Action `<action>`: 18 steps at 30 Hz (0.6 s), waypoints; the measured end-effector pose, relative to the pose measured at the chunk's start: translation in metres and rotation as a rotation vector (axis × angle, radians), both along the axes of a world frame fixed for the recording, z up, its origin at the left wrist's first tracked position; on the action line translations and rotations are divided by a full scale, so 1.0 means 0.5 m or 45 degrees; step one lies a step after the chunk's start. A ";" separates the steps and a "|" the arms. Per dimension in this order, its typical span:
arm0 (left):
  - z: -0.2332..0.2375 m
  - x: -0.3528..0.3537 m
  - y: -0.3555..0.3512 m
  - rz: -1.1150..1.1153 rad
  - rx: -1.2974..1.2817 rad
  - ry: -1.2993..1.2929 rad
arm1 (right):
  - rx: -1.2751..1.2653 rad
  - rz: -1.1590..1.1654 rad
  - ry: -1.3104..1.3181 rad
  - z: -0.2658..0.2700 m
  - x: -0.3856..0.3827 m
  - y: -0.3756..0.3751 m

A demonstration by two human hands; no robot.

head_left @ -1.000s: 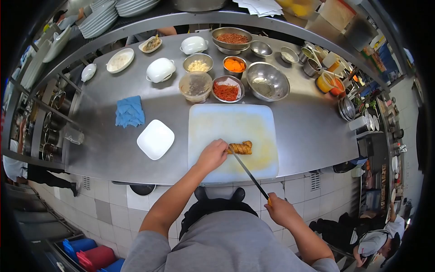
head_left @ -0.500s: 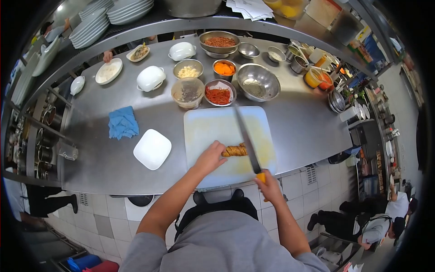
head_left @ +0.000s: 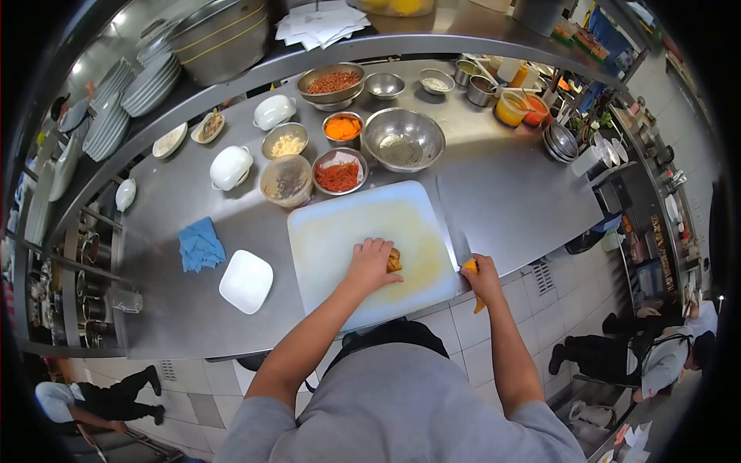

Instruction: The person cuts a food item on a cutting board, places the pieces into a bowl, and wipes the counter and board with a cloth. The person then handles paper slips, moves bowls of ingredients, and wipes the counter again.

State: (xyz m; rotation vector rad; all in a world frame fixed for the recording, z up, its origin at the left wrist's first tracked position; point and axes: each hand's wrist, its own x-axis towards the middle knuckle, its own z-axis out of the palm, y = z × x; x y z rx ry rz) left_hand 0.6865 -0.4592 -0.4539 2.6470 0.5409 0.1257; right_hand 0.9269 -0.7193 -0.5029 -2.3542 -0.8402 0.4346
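Note:
My left hand (head_left: 373, 266) is cupped over a browned roll of food (head_left: 394, 261), which lies on the white cutting board (head_left: 328, 224). Only the roll's right end shows past my fingers; the rest is hidden under the hand. My right hand (head_left: 485, 278) is closed round the yellow handle of a long knife (head_left: 461, 245). The blade points away from me, along the board's right edge and apart from the roll.
Behind the board stand bowls of red shreds (head_left: 338, 176), orange slices (head_left: 343, 129) and pale pieces (head_left: 289, 145), plus a large metal bowl (head_left: 404, 140). A white dish (head_left: 246, 282) and blue cloth (head_left: 201, 245) lie left. A shelf (head_left: 432, 45) overhangs the back.
The knife has moved right, from over the board beside the roll to the board's right edge. My left hand has slid over the roll, covering most of it. The view has turned.

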 end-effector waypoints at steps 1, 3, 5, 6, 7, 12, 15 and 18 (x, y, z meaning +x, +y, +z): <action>-0.011 0.011 -0.003 0.003 0.009 0.007 | 0.009 0.003 0.007 0.004 0.010 0.012; -0.035 0.025 -0.003 -0.055 -0.001 -0.023 | 0.059 0.029 -0.001 0.007 0.025 0.033; -0.057 0.029 -0.005 -0.122 -0.024 -0.016 | 0.090 0.099 -0.127 0.014 0.038 0.048; -0.060 0.031 -0.003 -0.191 -0.055 -0.032 | 0.239 0.162 -0.117 0.019 0.040 0.062; -0.053 0.033 -0.004 -0.178 -0.050 -0.023 | 0.385 0.228 -0.111 0.039 0.036 0.078; 0.016 -0.023 0.012 -0.016 -0.012 -0.137 | 0.182 0.721 0.281 0.116 -0.047 0.164; 0.043 -0.093 0.053 0.101 -0.134 0.058 | 0.095 0.918 0.142 0.108 -0.077 0.214; 0.025 -0.124 0.070 0.089 -0.207 0.090 | -0.025 0.982 0.046 0.095 -0.101 0.251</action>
